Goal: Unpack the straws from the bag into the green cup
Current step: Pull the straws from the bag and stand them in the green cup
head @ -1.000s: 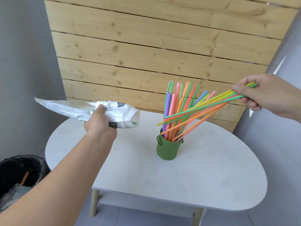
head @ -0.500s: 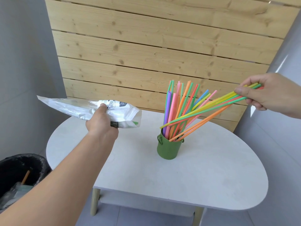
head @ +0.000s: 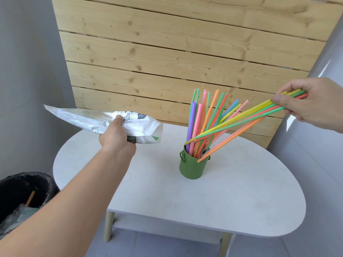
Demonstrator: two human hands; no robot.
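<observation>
We are holding a crinkled white plastic bag (head: pixel 104 123) in our left hand (head: pixel 117 140), fingers closed round its middle, keeping it lifted above the far left edge of the rounded white table (head: pixel 241 210). Our right hand (head: pixel 304 101) is pinching the top ends of a slanting bundle of yellow, green, pink and orange plastic straws (head: pixel 241 117) between thumb and fingers. Their lower ends are reaching the rim of the small green cup (head: pixel 193 167), which is standing near the table's middle, toward the far edge, already packed with upright coloured straws (head: pixel 202 119). A black lined bin (head: pixel 24 193) is sitting on the floor beside the table's left edge.
</observation>
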